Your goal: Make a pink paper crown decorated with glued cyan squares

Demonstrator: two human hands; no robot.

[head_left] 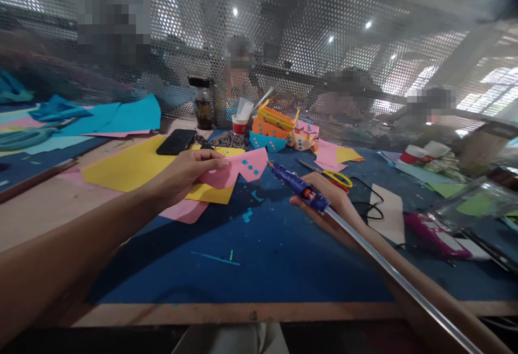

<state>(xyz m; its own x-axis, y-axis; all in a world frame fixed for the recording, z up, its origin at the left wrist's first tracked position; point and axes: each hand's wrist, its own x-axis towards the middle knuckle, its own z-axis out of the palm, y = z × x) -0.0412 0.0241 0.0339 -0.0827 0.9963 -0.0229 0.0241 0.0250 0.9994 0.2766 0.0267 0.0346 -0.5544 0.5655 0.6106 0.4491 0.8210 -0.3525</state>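
A pink paper [238, 170] is pinched by the left hand [190, 173] mid-table; a blue glue gun [299, 186] is apparently gripped by the right hand [332, 203].

Left hand [190, 173] pinches a pink paper piece [238, 170] while right hand [327, 203] grips a blue glue gun [298, 186] beside it.

Legible text, labels, brands, numbers, signs: none. Glue gun [299, 186], cup [240, 124], papers: no readable markings.
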